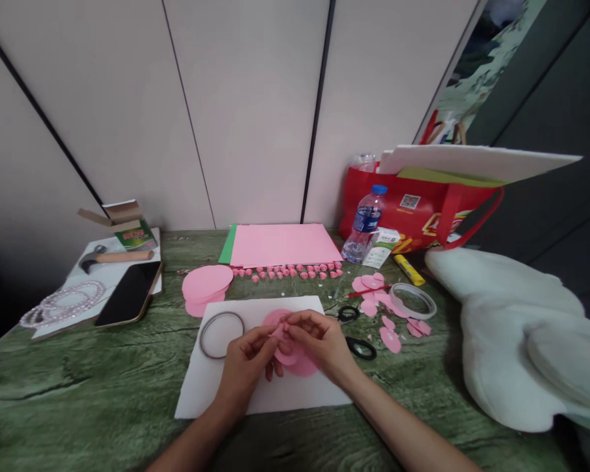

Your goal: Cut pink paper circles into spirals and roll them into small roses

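Between my two hands is a curled strip of pink paper (pixel 286 353), pinched at its upper end. My left hand (pixel 250 357) grips it from the left, thumb and fingers closed. From the right, my right hand (pixel 319 337) pinches the same strip, its fingertips close to those of the left. Beneath them a larger pink paper piece (pixel 305 367) lies on a white board (pixel 196 393). A grey ring of tape (pixel 202 337) rests on the board, left of my left hand. The exact fold under my fingertips is hidden.
Behind the board, small pink paper roses (pixel 271 275) line up before pink sheets (pixel 285 244). Scissors (pixel 361 349), a tape roll (pixel 431 301) and a glue stick (pixel 409 269) lie right. A water bottle (pixel 365 223) stands behind. A hammer (pixel 122 256) and phone (pixel 130 294) lie left.
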The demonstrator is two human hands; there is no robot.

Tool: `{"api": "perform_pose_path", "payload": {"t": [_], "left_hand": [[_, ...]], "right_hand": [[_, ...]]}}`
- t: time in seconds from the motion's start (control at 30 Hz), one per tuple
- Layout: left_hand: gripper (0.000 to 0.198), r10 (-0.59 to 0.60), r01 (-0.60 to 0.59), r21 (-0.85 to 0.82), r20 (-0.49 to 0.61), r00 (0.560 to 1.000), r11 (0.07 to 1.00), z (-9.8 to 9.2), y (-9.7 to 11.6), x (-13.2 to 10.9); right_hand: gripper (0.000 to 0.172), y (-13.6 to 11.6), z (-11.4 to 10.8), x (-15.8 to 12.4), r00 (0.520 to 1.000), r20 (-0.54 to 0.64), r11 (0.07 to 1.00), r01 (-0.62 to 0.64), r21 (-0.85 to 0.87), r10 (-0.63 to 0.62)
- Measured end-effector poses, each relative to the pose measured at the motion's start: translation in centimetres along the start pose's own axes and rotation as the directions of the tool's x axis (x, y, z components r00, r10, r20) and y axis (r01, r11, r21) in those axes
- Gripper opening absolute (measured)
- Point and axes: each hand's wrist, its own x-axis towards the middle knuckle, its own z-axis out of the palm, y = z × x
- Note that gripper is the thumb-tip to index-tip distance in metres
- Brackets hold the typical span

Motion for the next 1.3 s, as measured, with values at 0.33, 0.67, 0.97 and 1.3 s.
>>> {"api": "perform_pose_path", "payload": {"t": [0.33, 0.67, 0.97, 1.3], "left_hand": [[0.029, -0.02, 0.018, 0.018, 0.061, 0.998, 1.0, 0.04, -0.13, -0.03], [0.029, 0.01, -0.011, 0.031, 0.037, 0.999, 0.999, 0.06, -0.04, -0.08], [0.033, 0.009, -0.009, 0.02, 0.013, 1.0, 1.0, 0.04, -0.08, 0.1], [0.032, -0.013, 0.007, 0.077, 0.078, 0.997, 0.997, 0.03, -0.2, -0.13]], "right_hand": [[0.014, 0.59, -0.34, 0.2, 1.0, 0.0, 1.0, 0.008, 0.022, -0.008], [0.018, 0.43, -0.3, 0.15, 1.0, -0.013, 1.0, 0.003, 0.022, -0.002], [0.015, -0.19, -0.19, 0.09, 0.999, -0.03, 0.995, 0.034, -0.096, -0.037], [0.018, 0.17, -0.1, 0.13, 1.0, -0.011, 0.999, -0.005, 0.041, 0.005]]}}
